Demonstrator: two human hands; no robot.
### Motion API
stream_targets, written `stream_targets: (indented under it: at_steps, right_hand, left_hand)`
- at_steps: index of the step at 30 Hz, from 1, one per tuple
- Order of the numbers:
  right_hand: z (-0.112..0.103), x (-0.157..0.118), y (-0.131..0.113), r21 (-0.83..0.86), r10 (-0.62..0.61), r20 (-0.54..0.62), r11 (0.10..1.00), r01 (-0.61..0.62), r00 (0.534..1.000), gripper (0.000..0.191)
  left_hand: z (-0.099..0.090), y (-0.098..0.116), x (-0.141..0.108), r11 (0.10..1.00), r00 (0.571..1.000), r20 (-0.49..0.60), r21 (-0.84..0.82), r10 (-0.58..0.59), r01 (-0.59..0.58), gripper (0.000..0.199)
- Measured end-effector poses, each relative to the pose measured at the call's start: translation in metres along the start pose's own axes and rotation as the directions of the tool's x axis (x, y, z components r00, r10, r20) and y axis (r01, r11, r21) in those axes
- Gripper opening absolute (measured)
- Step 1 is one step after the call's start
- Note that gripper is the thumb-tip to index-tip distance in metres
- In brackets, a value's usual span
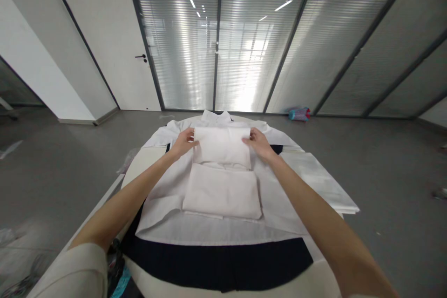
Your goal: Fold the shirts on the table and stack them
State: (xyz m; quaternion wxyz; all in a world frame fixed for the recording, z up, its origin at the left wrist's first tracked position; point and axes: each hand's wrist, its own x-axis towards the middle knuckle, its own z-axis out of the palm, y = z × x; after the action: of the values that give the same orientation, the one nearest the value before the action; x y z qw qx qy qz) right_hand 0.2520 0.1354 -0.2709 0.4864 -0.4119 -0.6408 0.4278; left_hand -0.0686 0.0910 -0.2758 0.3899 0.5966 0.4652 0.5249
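A folded white cloth (222, 146) is pinched at its upper left corner by my left hand (184, 142). Its upper right corner is between the thumb and fingers of my right hand (260, 143). Nearer to me, a second folded white cloth (222, 193) lies flat, close to the lower edge of the first. Under both, a white shirt (164, 188) is spread out, its collar (216, 116) at the far end. Dark navy fabric (216, 265) shows below the shirt's near hem.
The pale table (143, 165) carries all this. A flat stack of white material (319, 179) overhangs its right side. On the grey floor (387, 172), a blue and pink bundle (299, 114) sits by the glass partition (244, 56). Clear plastic (127, 160) shows at the table's left.
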Motion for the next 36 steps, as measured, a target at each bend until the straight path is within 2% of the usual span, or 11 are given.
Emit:
stream_targets:
  at_steps: [3,6,10,13,16,19,22,25,31,34,36]
  right_hand:
    - [-0.009,-0.037,-0.03,-0.048,-0.196,0.043,0.979,0.198,0.98,0.034]
    - [-0.014,-0.098,-0.054,-0.242,-0.409,0.127,0.871,0.428,0.904,0.017]
    - [-0.011,-0.176,-0.055,-0.411,-0.501,0.464,0.609,0.679,0.731,0.028]
    - [-0.008,-0.208,-0.041,-0.474,-0.444,0.614,0.454,0.755,0.652,0.04]
    - [-0.009,-0.218,-0.042,-0.5,-0.307,0.655,0.511,0.7,0.691,0.045]
    - [-0.008,-0.217,-0.057,-0.5,-0.223,0.672,0.566,0.655,0.706,0.049]
    - [-0.002,-0.215,-0.066,-0.501,-0.234,0.716,0.484,0.718,0.658,0.053]
    - [0.004,-0.212,-0.06,-0.534,-0.268,0.728,0.357,0.766,0.632,0.053]
    - [0.003,-0.207,-0.039,-0.545,-0.331,0.732,0.24,0.803,0.596,0.052]
    - [0.002,-0.21,-0.034,-0.523,-0.325,0.733,0.294,0.8,0.598,0.049]
    - [0.005,-0.21,-0.039,-0.521,-0.311,0.704,0.384,0.762,0.638,0.044]
  left_hand:
    - [-0.014,0.024,-0.034,0.969,0.971,0.082,0.083,0.224,-0.231,0.029]
    - [-0.023,0.041,-0.084,0.838,0.865,0.267,0.246,0.424,-0.487,0.018]
    - [-0.024,0.035,-0.145,0.624,0.687,0.557,0.342,0.467,-0.702,0.032]
    - [-0.022,0.02,-0.169,0.512,0.65,0.629,0.425,0.426,-0.747,0.035]
    - [-0.024,0.023,-0.177,0.504,0.676,0.66,0.483,0.327,-0.716,0.037]
    - [-0.021,0.045,-0.179,0.497,0.679,0.691,0.512,0.246,-0.701,0.036]
    - [-0.007,0.064,-0.184,0.425,0.622,0.754,0.503,0.208,-0.752,0.055]
    - [0.01,0.064,-0.187,0.347,0.555,0.814,0.478,0.17,-0.807,0.06]
    - [0.021,0.037,-0.178,0.29,0.549,0.807,0.484,0.215,-0.825,0.058]
    - [0.019,0.034,-0.177,0.324,0.539,0.817,0.463,0.206,-0.825,0.058]
    - [0.02,0.042,-0.177,0.393,0.539,0.821,0.44,0.189,-0.807,0.056]
